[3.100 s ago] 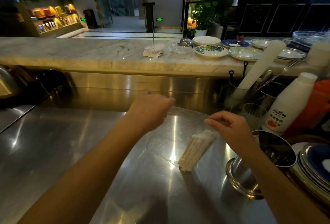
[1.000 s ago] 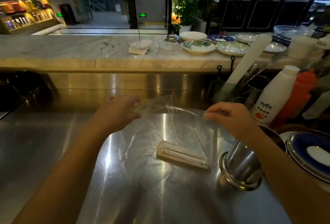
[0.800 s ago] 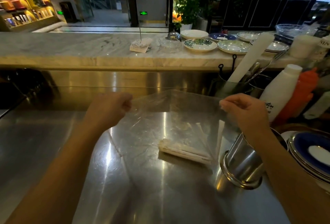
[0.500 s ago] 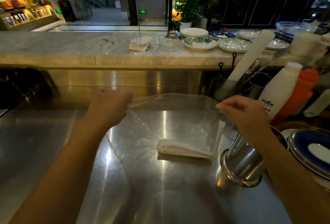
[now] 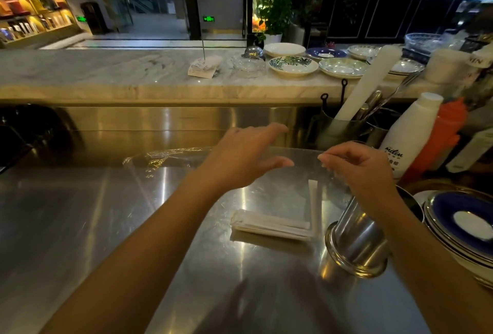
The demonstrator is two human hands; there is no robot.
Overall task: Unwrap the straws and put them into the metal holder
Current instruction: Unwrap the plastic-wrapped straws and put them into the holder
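A bundle of paper-wrapped white straws [image 5: 269,225] lies flat on the steel counter [image 5: 93,213], and one more wrapped straw [image 5: 312,200] lies at a right angle to its right end. Just to the right stands the metal holder [image 5: 356,243], a shiny cup that looks tilted under my right forearm. My right hand [image 5: 357,171] pinches the edge of a clear plastic wrap [image 5: 162,159], which stretches left and droops onto the counter. Above the bundle, my left hand [image 5: 240,155] hovers with its fingers spread and holds nothing.
A white bottle [image 5: 408,133] and an orange bottle [image 5: 442,131] stand at the right, behind a stack of blue-rimmed plates [image 5: 464,221]. A utensil pot with a white roll [image 5: 344,123] stands at the back. Plates [image 5: 293,65] line the marble ledge.
My left hand let go of the clear wrap and opened; the wrap's left side dropped onto the counter. One straw now lies apart from the bundle.
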